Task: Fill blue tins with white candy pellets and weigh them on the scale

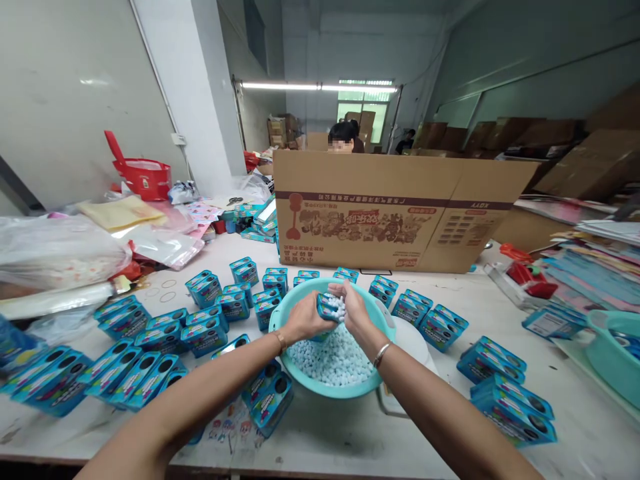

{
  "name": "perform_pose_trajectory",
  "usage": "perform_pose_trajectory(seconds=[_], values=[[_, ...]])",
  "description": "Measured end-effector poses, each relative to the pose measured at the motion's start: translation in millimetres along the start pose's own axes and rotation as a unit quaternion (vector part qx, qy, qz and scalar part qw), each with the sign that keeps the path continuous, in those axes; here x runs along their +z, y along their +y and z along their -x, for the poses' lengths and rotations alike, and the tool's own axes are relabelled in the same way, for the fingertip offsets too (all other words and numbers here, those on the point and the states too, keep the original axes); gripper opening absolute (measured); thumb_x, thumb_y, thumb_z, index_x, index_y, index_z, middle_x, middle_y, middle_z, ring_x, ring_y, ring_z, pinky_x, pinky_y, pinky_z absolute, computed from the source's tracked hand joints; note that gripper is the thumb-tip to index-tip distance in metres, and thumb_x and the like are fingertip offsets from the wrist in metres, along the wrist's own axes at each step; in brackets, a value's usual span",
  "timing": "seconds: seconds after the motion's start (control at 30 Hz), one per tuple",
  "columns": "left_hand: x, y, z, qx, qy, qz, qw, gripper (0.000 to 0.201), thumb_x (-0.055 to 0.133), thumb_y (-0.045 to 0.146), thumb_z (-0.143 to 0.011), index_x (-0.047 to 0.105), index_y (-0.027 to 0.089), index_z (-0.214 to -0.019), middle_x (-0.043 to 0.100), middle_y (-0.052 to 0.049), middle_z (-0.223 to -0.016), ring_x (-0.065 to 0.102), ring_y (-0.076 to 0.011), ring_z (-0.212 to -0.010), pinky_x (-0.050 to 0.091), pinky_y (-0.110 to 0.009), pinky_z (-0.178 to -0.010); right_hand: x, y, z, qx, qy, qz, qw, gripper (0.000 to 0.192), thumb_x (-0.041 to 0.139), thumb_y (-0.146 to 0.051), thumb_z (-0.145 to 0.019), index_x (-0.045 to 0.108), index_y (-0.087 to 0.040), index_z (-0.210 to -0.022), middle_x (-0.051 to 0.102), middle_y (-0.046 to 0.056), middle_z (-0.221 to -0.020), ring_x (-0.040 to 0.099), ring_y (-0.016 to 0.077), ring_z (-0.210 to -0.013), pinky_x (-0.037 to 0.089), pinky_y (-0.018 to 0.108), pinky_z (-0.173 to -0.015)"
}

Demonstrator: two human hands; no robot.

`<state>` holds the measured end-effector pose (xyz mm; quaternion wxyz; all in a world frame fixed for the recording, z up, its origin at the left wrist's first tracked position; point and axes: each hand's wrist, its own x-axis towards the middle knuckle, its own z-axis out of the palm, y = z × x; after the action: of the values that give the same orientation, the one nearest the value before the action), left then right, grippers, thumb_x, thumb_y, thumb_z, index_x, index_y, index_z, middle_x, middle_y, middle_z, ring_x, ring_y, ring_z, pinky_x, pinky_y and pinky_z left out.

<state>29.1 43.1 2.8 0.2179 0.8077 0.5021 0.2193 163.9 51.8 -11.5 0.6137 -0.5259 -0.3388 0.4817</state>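
My left hand (306, 316) is closed around a small blue tin (327, 306), held tilted over a turquoise basin (336, 392). Small pale blue and white balls (330, 363) fill much of the basin. My right hand (350, 308) is cupped beside the tin's open end, with some of the balls at its fingers and palm. The basin stands in front of me on the white table (345, 440). Part of the tin is hidden behind my left fingers.
Blue tins (205, 333) stand in groups left and right of the basin. A large cardboard box (380, 220) blocks the far side, with a person behind it. At right are a red tape dispenser (533, 277) and another turquoise basin (607, 360). Plastic bags (60, 253) lie left.
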Motion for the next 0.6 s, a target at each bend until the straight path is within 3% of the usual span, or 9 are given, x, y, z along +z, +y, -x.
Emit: perform_pose_trajectory(seconds=[0.2,0.27,0.33,0.47,0.6], values=[[2.2,0.6,2.1,0.012,-0.001,-0.006,1.0,0.051,0.074,0.044,-0.064,0.054,0.019,-0.103,0.068,-0.008,-0.097,0.067,-0.0288,-0.087,0.052,-0.037,-0.071,8.9,-13.2,13.6,-0.003,-0.056,-0.01,0.998,0.052,0.051,-0.068,-0.08,0.068,-0.02,-0.07,0.074,0.011,-0.09,0.065,0.0272,-0.104,0.045,0.042,-0.1],[-3.0,-1.0,2.4,0.018,-0.009,-0.025,0.999,0.048,0.07,0.046,-0.068,0.054,0.018,-0.105,0.067,-0.006,-0.097,0.067,-0.0278,-0.088,0.053,-0.035,-0.073,2.7,-17.6,19.9,-0.004,-0.067,-0.017,0.998,0.052,0.049,-0.067,-0.081,0.07,-0.02,-0.076,0.073,0.011,-0.098,0.063,0.0269,-0.108,0.042,0.043,-0.103],[-12.9,-4.2,1.4,0.032,-0.029,-0.051,0.998,0.048,0.068,0.046,-0.071,0.054,0.017,-0.107,0.066,-0.006,-0.102,0.066,-0.0272,-0.093,0.052,-0.034,-0.079,-12.0,-17.9,26.4,0.014,-0.036,0.003,0.999,0.05,0.044,-0.064,-0.085,0.071,-0.022,-0.089,0.071,0.009,-0.112,0.06,0.0258,-0.114,0.04,0.044,-0.104],[-31.1,-7.6,-9.0,0.067,-0.131,-0.126,0.981,0.061,0.081,0.038,-0.055,0.057,0.017,-0.107,0.066,-0.011,-0.112,0.063,-0.0318,-0.105,0.05,-0.038,-0.091,-55.0,-2.5,36.6,0.114,0.043,0.092,0.988,0.036,0.061,-0.053,-0.078,0.069,-0.023,-0.097,0.067,0.009,-0.121,0.056,0.0303,-0.118,0.04,0.049,-0.101],[-19.4,2.8,-26.1,0.072,-0.243,-0.202,0.946,0.058,0.085,0.023,-0.042,0.062,0.015,-0.095,0.069,-0.017,-0.105,0.065,-0.0384,-0.099,0.052,-0.045,-0.086,-80.8,26.3,37.8,0.191,0.029,0.194,0.962,0.051,0.066,-0.059,-0.073,0.067,-0.021,-0.107,0.067,0.014,-0.118,0.056,0.0346,-0.118,0.041,0.052,-0.099]])
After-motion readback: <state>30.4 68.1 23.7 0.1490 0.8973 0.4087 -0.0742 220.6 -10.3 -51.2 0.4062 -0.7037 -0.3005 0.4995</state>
